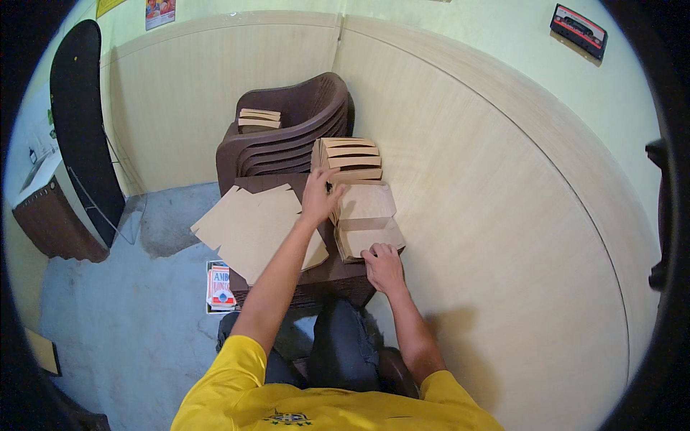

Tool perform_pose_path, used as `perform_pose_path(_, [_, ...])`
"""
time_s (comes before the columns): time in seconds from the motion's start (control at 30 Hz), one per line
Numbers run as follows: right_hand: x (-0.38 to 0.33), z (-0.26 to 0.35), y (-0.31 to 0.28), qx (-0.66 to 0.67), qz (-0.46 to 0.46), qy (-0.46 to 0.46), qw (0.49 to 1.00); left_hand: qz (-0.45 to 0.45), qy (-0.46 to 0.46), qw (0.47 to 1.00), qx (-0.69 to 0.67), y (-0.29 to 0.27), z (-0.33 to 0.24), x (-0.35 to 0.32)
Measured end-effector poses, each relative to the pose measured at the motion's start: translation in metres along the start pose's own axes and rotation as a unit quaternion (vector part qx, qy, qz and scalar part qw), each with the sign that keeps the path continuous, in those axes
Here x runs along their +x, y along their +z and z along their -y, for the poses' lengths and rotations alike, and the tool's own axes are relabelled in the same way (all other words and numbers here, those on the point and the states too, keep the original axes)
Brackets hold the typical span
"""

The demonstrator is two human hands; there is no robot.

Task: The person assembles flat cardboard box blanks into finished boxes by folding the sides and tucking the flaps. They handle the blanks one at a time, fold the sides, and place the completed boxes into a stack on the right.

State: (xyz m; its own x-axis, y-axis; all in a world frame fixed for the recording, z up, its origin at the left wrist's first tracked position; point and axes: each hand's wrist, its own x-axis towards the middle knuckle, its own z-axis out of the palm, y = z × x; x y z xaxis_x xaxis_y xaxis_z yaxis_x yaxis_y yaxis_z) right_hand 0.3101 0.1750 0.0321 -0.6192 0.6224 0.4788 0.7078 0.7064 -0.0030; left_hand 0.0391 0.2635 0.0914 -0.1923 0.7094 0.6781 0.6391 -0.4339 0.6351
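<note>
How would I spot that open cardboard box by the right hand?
Find the stacked brown chairs in the corner, then the dark brown table before them. The box is on the table's right side, by the right hand. Unlike the flat sheets left of it, it is folded and open.

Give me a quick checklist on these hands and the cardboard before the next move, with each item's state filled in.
1. Right hand at the near edge of the open tan cardboard box: ok, its fingers are at the rim.
2. Left hand touching the box's left side: cannot tell; its spread fingers are close beside it.
3. Box open with its inside exposed: ok.
4. Flat tan cardboard blanks squared into a neat pile: not ok, they lie splayed on the dark brown table.
5. Left forearm clear of the blanks: cannot tell; it overlaps them in this view.
</note>
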Motion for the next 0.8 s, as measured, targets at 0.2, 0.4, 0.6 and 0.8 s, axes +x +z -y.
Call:
perform_pose_path(0.2, [0.002, -0.001, 0.007, 0.044, 0.045, 0.025, 0.998, 0.033, -0.020, 0.998, -0.041, 0.012, -0.005, -0.093])
perform_pose_path(0.4, [0.010, 0.008, 0.005, 0.026, 0.086, 0.052, 0.995, 0.029, -0.154, 0.973, -0.169, 0.027, -0.012, -0.132])
perform_pose_path(0.6, [0.014, 0.000, -0.005, 0.064, 0.124, 0.061, 0.988, 0.049, -0.262, 0.955, -0.132, 0.049, 0.004, -0.140])
perform_pose_path(0.8, [-0.003, -0.006, -0.003, 0.039, 0.046, 0.104, 0.993, 0.080, -0.265, 0.957, -0.086, 0.031, -0.006, -0.140])
